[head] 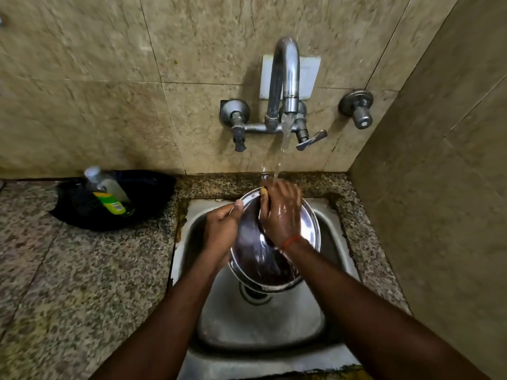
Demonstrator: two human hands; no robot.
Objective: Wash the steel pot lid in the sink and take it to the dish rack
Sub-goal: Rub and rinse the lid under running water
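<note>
Lid (260, 260): steel, round, held tilted above the sink (260, 327), inner face toward the camera, clear of the basin floor, with the drain (253, 295) just below its 6 o'clock edge. Left grip (220, 229): at the lid's 9 o'clock rim, thumb laid along the edge, fingers curled behind it, so closed on the lid. Right grip (282, 215): laid across the lid's face from 4 o'clock, fingers curled over the rim at 12 o'clock, wet, also closed on the lid. A small yellow spot (264, 191) shows at its fingertips; cannot tell what it is. An orange thread (291, 240) sits on the right wrist. Tap (286, 69): wall-mounted, at 12 o'clock from the lid, running. The stream (285, 133) lands on the right grip's fingers and the lid's top rim. A lever (311, 140) stands at 4 o'clock of the spout, and a separate valve (358, 108) is on the wall at 3 o'clock. Worktop (68, 270): speckled granite around the sink. At 9 to 10 o'clock from the lid a black dish (149, 193) sits on the worktop against the wall, with a bottle (108, 197) leaning in it, clear with a green and yellow label. Dish and sink are apart. Wall: beige tile.
</note>
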